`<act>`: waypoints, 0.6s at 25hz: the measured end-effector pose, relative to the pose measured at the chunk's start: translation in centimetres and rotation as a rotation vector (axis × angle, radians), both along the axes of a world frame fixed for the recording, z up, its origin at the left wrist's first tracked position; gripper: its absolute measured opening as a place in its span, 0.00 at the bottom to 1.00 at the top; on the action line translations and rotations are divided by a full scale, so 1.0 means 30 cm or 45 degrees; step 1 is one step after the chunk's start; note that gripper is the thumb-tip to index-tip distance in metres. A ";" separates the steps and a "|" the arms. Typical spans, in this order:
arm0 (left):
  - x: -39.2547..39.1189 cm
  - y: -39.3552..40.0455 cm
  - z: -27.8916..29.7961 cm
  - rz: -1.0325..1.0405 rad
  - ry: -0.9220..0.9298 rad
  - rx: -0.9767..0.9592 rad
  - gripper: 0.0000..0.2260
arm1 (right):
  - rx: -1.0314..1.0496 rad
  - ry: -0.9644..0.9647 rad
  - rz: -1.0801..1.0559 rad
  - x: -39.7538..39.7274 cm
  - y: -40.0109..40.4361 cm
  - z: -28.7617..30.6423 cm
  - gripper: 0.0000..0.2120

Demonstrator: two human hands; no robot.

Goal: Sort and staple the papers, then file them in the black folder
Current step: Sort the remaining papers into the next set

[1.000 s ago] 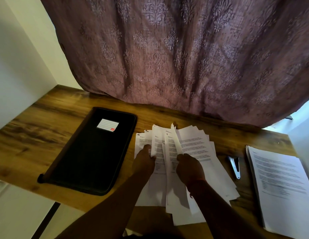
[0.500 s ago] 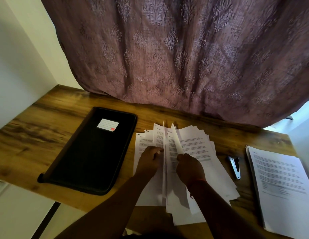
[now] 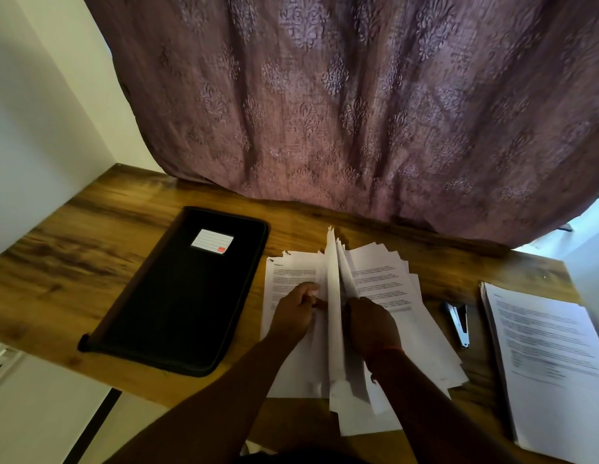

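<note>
We look down from a head-worn camera onto a wooden desk (image 3: 90, 262) with a strong brown grain. A closed black zip folder (image 3: 177, 296) with a small white label lies flat on it, and we place everything else from that folder.

Just to the right of the folder lies a loose, fanned pile of white printed papers (image 3: 392, 296), its near edge overhanging the front of the desk. Both bare forearms reach into this pile from below. The left hand (image 3: 296, 313), the one nearer the folder, rests on the left part of the pile with its fingers curled; thumb and fingertips seem to pinch the edge of a sheet, though blur keeps us from being sure how many. The right hand (image 3: 371, 326), just past it, has its fingers curled into the pile and out of sight, gripping some pages. Between the two hands, a few sheets (image 3: 333, 296) stand up on edge, seen almost end-on as a thin white blade.

Further right of the folder, beyond the pile, a small silver and black stapler (image 3: 458, 324) lies on the wood, touched by neither hand. Furthest right sits a second, neater stack of printed pages (image 3: 552, 356).

Behind the folder, a mauve patterned curtain (image 3: 325, 112) hangs down to the desk's back edge.
</note>
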State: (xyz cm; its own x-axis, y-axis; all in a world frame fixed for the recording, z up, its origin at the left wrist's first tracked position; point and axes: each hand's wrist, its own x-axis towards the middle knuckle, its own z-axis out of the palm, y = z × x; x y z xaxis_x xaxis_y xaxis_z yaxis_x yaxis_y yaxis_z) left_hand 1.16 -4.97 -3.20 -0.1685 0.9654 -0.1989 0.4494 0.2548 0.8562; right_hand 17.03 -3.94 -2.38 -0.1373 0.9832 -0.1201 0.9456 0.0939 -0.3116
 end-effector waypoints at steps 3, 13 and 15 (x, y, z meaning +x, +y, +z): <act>0.018 -0.005 0.007 -0.325 0.662 -0.031 0.17 | 0.023 0.021 -0.017 0.000 0.002 -0.009 0.11; 0.043 0.011 -0.079 -0.302 0.680 0.110 0.17 | -0.025 0.085 -0.083 -0.001 -0.004 0.002 0.10; 0.050 0.002 -0.067 -0.339 0.780 0.048 0.21 | -0.055 0.177 -0.128 0.003 -0.016 0.014 0.08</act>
State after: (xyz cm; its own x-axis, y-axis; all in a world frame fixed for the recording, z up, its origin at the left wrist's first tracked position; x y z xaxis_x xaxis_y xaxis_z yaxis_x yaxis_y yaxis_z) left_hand 2.67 -4.93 -5.22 0.0045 0.9941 -0.1084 0.9006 0.0431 0.4324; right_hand 17.13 -4.42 -1.95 -0.0569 0.9872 -0.1490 0.8970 -0.0150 -0.4419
